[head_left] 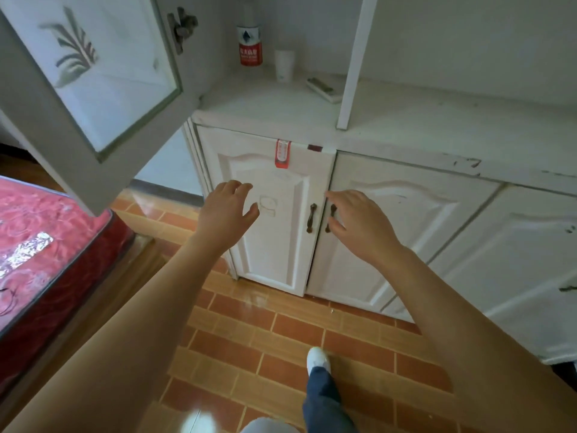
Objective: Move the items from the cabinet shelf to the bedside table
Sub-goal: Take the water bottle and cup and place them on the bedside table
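Our left hand (229,207) and right hand (359,223) are both spread open and hold nothing. Above and beyond them the bottle (249,45), the cup (284,65) and the remote (323,89) sit on the cabinet shelf (249,101), so we judge nothing moved yet.

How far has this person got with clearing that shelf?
Barely started. The glass door is already open. Both the left hand and right hand are empty. The bottle, cup and remote are on the shelf, not yet moved.
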